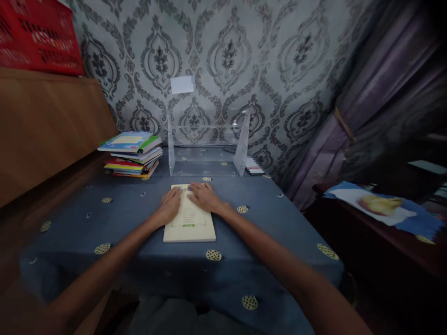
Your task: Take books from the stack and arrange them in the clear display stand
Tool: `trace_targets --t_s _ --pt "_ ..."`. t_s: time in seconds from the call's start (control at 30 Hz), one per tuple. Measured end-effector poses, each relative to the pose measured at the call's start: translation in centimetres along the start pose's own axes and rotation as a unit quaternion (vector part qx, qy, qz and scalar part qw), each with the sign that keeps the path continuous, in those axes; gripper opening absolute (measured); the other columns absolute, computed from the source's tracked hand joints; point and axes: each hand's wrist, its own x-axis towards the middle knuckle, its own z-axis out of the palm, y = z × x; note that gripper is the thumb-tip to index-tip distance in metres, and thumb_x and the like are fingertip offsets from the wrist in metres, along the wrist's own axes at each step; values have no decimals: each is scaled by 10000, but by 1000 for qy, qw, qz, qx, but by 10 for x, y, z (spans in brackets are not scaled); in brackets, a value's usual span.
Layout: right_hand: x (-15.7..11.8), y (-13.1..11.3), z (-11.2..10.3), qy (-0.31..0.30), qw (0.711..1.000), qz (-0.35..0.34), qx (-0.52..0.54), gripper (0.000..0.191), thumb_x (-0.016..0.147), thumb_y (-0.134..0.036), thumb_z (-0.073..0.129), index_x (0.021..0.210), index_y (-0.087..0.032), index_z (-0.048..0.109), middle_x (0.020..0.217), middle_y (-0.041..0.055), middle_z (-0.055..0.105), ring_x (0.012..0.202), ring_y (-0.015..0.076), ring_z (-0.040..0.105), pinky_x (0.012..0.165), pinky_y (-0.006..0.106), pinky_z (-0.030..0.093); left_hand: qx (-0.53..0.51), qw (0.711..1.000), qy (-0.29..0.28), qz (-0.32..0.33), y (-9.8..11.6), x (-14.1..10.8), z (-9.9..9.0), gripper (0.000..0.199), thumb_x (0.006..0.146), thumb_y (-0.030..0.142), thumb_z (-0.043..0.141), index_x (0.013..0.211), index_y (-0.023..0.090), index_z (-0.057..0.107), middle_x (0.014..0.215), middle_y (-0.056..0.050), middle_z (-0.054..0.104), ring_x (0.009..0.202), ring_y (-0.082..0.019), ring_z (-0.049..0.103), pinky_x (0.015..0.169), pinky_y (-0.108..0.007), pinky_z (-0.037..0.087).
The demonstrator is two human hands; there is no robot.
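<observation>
A cream-coloured book (pixel 190 232) lies flat on the blue tablecloth, with printed lines and a small green mark on its face. My left hand (pixel 171 204) rests along the book's left side, fingers stretched toward its far edge. Across the upper right part lies my right hand (pixel 205 197), its fingers extended flat over the page. Both hands touch the book without gripping it, and they cover parts of its upper area. Just beyond the book stands a clear acrylic rack (pixel 243 144) with transparent side panels.
A stack of books (pixel 134 156) sits at the table's back left. Behind the rack's right side is a small blurred item (pixel 254 166). A wooden cabinet (pixel 45 125) carrying a red basket (pixel 42 39) borders the left; a purple curtain (pixel 366 111) hangs at right. Patterned wallpaper backs the blue-clothed table (pixel 125 223).
</observation>
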Motion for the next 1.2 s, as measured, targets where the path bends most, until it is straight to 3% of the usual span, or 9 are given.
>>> trace_targets --t_s 0.17,0.4,0.5,0.63,0.8,0.9,1.07,1.13,1.2 --pt "-21 48 -6 10 998 66 -16 442 1037 -333 362 1419 -174 519 1496 158 514 1412 272 449 1166 533 316 27 1000 -2 -4 -4 -5 5 463 982 257 334 1401 117 472 1519 -194 462 1443 -291 386 1186 -512 304" --pt "-33 49 -6 15 997 67 -27 420 1030 -324 384 1378 -182 572 1499 136 516 1424 279 437 1168 522 316 59 997 -54 14 12 -2 -9 508 995 352 361 1437 124 465 1557 -205 413 1481 -330 325 1185 -569 263" --pt "-32 46 -6 18 997 75 -24 419 1028 -323 396 1370 -166 577 1498 143 517 1427 273 433 1179 504 302 60 990 -102 73 38 -11 -14 498 999 394 397 1441 180 480 1564 -146 427 1483 -282 332 1209 -507 238" --pt "-34 45 -7 22 996 81 -17 405 1021 -315 399 1357 -186 584 1496 132 521 1421 266 439 1173 500 307 51 962 -178 202 77 -33 -13 524 1042 429 323 1492 180 424 1599 -114 373 1509 -216 281 1236 -425 195" --pt "-35 46 -10 29 997 77 -2 494 1011 -315 380 1471 -147 443 1513 160 493 1405 282 450 1160 518 311 57 951 -169 251 87 -48 -10 644 1004 587 365 1504 182 400 1603 -115 362 1516 -217 262 1251 -431 149" --pt "-30 46 -10 25 997 69 11 532 995 -286 383 1504 -130 384 1534 161 465 1412 269 439 1162 489 316 63 952 -158 256 86 -49 -12 647 988 603 403 1491 195 417 1600 -111 371 1514 -223 268 1249 -436 159" --pt "-22 46 -9 22 998 55 22 446 979 -279 428 1395 -146 521 1476 142 536 1384 268 466 1167 483 298 48 952 -169 252 88 -49 -15 602 1008 566 381 1495 213 403 1599 -101 380 1508 -218 283 1250 -464 168" --pt "-22 45 -10 29 998 54 25 431 975 -286 442 1374 -156 538 1457 145 553 1365 275 482 1154 492 310 34 968 -137 207 80 -48 -12 613 1003 576 382 1506 227 378 1608 -113 361 1510 -232 278 1243 -484 187" --pt "-24 44 -11 36 998 52 29 416 967 -291 463 1352 -162 555 1421 146 583 1333 276 510 1139 486 328 32 992 -66 101 63 -45 -10 602 1004 547 391 1500 206 378 1614 -154 333 1515 -278 256 1223 -520 221"
